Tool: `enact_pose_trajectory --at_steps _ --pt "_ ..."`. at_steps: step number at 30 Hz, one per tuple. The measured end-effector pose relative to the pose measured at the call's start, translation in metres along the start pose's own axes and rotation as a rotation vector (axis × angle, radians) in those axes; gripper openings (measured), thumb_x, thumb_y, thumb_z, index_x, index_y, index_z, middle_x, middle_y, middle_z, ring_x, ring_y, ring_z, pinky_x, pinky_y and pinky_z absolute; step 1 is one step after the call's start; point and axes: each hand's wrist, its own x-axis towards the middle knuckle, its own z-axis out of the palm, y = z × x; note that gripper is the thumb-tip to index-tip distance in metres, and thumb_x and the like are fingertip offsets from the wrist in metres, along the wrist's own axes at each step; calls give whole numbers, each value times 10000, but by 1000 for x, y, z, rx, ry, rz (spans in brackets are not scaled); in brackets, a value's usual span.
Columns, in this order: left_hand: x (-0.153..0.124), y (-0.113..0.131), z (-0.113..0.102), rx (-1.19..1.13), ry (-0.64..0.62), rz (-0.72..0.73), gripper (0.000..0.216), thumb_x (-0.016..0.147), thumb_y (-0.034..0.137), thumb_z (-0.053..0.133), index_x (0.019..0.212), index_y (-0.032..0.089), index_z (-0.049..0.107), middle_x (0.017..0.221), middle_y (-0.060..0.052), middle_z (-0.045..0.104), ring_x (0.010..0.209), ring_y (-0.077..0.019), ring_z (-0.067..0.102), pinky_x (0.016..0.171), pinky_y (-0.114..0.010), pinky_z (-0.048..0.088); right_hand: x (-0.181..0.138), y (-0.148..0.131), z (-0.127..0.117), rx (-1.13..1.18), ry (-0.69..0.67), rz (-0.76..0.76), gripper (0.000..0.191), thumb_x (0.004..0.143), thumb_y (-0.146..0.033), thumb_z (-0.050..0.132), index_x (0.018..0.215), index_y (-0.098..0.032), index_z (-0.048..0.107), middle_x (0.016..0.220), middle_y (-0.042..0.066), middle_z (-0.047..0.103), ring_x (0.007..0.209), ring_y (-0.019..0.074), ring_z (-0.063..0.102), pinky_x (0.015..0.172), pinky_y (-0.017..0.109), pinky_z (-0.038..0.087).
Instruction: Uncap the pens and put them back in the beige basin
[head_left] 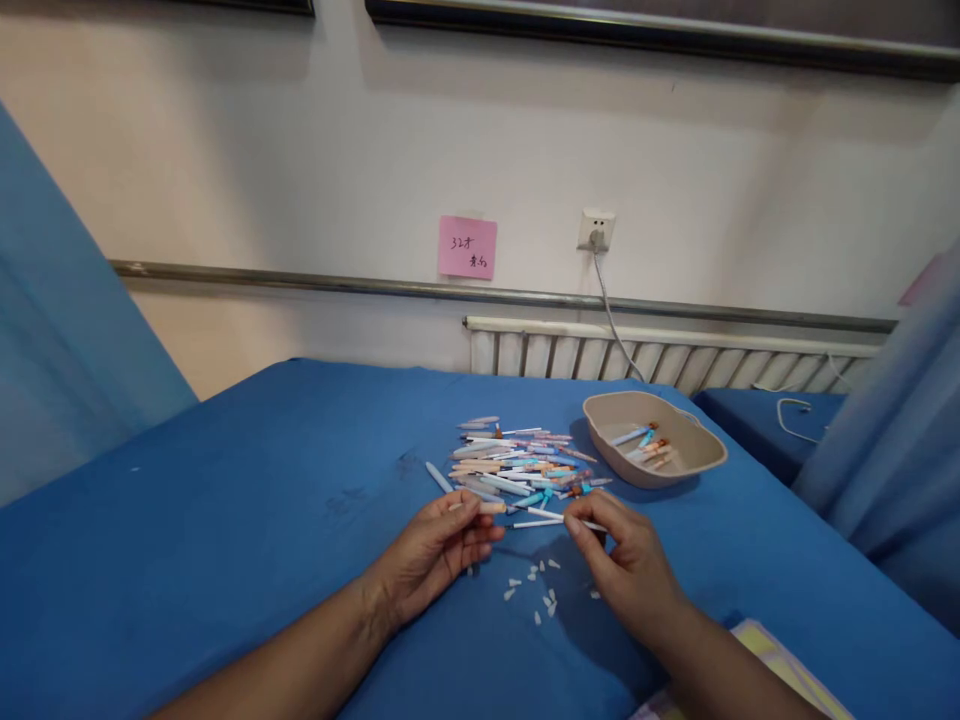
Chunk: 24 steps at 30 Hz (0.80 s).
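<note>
Left hand pinches peach barrel, right hand white refill, blocking pen pile's near edge. Tub right of pile; white tips in front.

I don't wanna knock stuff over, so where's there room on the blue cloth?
The biggest bare patch of blue cloth is left of the left hand and the heap of slim pastel pens. Another lies right of the right hand, between the tan rounded basin and yellow-patterned sheet. The middle is crowded with pens and tiny white pointed pieces.
</note>
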Motion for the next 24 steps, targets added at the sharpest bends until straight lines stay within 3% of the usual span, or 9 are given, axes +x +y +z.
enact_pose_trajectory --at_steps 14,24 --pt "-1 0 3 179 29 39 247 744 271 733 793 146 525 760 -45 677 686 -140 658 558 -187 514 -1 1 1 -59 -43 -8 155 879 -220 466 759 -199 562 713 -3 549 658 129 521 609 231 371" --pt "-2 -7 6 527 15 232 266 737 370 704 756 150 556 596 11 618 530 -97 534 525 -191 415 -2 3 11 -18 -131 18 142 881 -222 468 780 -204 566 737 -6 564 686 132 529 638 237 370"
